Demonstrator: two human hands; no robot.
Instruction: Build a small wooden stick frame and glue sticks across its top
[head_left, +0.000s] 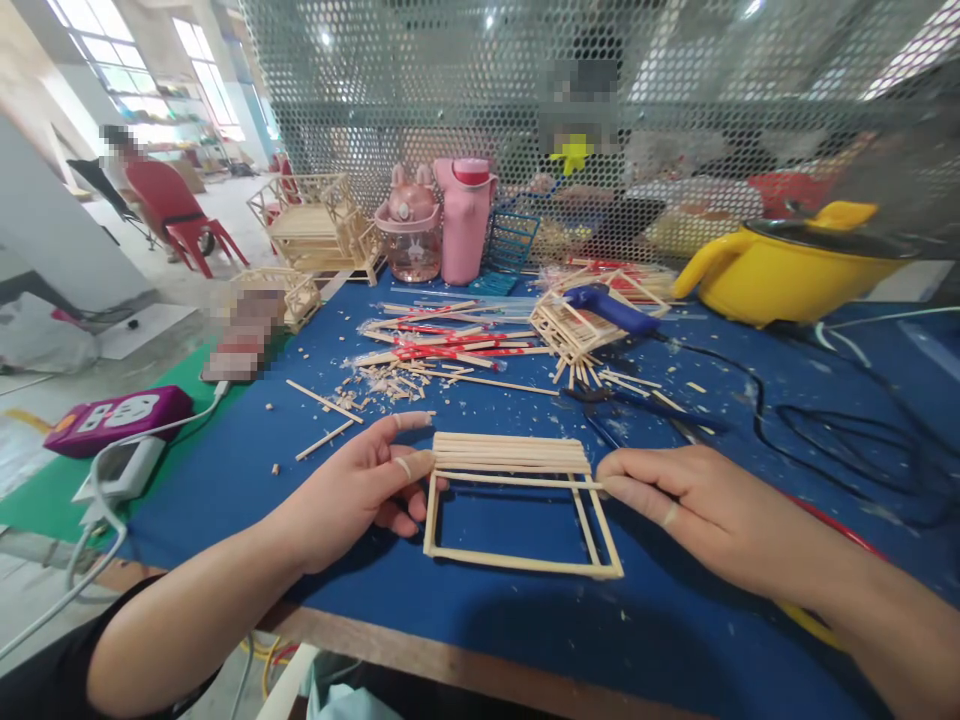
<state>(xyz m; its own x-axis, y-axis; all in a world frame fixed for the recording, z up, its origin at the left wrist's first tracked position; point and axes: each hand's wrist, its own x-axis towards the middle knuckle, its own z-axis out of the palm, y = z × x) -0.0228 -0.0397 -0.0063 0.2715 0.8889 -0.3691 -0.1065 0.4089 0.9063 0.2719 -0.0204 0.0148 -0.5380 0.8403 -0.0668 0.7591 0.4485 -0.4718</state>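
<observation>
A rectangular frame of thin wooden sticks (517, 560) lies flat on the blue table mat (480, 620), with several sticks laid side by side across its far end. My left hand (360, 495) pinches the frame's left far corner, thumb and fingers closed on the sticks. My right hand (690, 505) holds the right far corner, fingertips pressed on the end of a single stick that crosses the frame.
Loose sticks and wood scraps (390, 380) litter the mat beyond. A blue glue gun (611, 308) rests on a stick model, scissors (637, 405) lie near it. A yellow pot (787, 265), pink bottles (461, 220), black cables (825, 420) and a purple power strip (112, 418) surround the work.
</observation>
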